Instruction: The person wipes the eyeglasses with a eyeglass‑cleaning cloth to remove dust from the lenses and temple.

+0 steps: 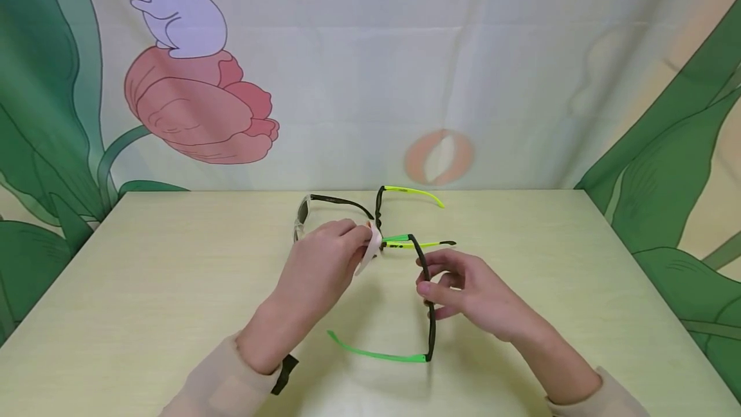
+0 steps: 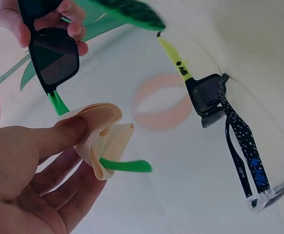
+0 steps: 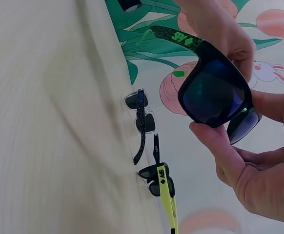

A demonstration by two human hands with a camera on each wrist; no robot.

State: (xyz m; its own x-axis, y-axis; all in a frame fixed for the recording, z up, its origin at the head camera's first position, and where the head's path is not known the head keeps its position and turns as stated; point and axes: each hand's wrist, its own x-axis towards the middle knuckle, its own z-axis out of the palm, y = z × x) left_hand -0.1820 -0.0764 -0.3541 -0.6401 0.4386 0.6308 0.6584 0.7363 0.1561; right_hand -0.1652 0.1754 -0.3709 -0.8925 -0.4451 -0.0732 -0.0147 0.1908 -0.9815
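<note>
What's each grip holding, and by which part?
Right grip: green-armed sunglasses, by the front near the bridge. Left grip: cloth, pinched around one green arm.

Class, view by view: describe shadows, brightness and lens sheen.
Head: soft shadows on the tabletop; left wrist: dimmer than head, folds of the beige cloth show clearly; right wrist: bluish sheen on a lens of the green-and-black sunglasses.

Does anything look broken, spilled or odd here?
Nothing stands out. The left hand pinches a cloth around one arm of the green-armed glasses, which the right hand holds by the frame. The yellow-armed glasses and clear-framed glasses sit on the table, arms open. I see no spill or breakage, though hands hide some parts.
</note>
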